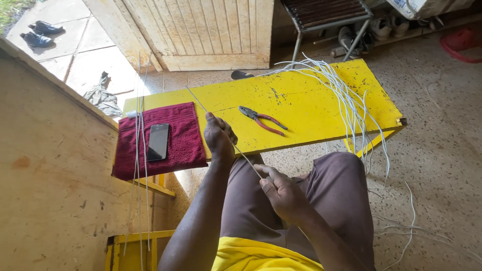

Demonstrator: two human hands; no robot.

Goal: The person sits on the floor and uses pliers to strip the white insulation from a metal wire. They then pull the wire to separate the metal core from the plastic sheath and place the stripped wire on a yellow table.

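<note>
Right hand (pixel 282 193) and left hand (pixel 219 136) each pinch one thin white wire (pixel 244 156), stretching it taut toward eleven o'clock, apparently to straighten it, pliers (pixel 262 120) lying near on the yellow bench (pixel 301 100).

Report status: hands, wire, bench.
Left hand and right hand both gripping one thin white wire, stretched between them. Red-handled pliers lie untouched on yellow wooden bench. Nothing blocking the hands.
</note>
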